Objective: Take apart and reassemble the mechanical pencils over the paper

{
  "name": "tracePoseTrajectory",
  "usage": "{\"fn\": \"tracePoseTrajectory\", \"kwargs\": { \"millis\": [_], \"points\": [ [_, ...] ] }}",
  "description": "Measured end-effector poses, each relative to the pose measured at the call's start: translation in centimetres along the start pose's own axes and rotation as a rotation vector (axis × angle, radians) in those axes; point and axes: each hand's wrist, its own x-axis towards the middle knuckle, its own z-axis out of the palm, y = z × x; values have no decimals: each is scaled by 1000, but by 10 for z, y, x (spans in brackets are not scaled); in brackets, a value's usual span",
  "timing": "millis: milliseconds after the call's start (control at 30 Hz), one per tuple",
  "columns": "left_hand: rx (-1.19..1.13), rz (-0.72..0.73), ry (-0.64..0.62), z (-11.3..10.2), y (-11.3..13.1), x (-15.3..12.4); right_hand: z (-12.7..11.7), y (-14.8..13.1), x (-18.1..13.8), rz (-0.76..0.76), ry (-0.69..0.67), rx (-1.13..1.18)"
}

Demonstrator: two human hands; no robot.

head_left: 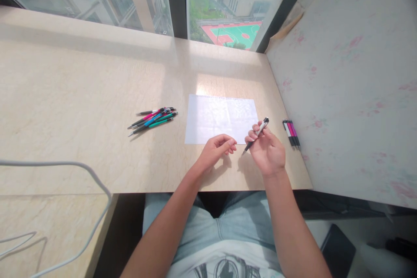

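My right hand (267,150), palm turned up, has its fingers closed round a white and black click pen (261,128). The pen slants, its metal tip pointing down to the left and its black top up to the right. Beside it on the left, my left hand (217,150) is loosely curled above the near edge of a sheet of white paper (218,115), with nothing seen in its fingers. Left of the paper lies a loose pile of several pens (154,119) in pink, blue, green, white and black.
Several white, pink and purple pens (291,134) lie side by side near the flowered wall (345,95) on the right. A grey cable (81,165) curves over the left front of the marble-patterned desk (81,95). Windows (228,13) stand behind the desk.
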Motion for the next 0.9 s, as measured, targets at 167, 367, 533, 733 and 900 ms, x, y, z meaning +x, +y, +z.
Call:
{"fn": "tracePoseTrajectory", "kwargs": {
  "millis": [167, 367, 533, 733, 900],
  "points": [
    [-31, 6, 20, -1, -2, 1, 0, -12, -8, -33, -45, -58],
    [-53, -13, 18, 0, -2, 2, -1, -18, -13, 3, -90, -8],
    [-69, -20, 17, 0, -1, 2, -5, -16, -14, -14, -96, 87],
    [-56, -21, 19, -1, -2, 2, -7, -16, -14, -15, 28, 266],
    [-22, -35, 30, -2, -3, 2, -17, -16, -8, 13, 5, 588]
  ]
}}
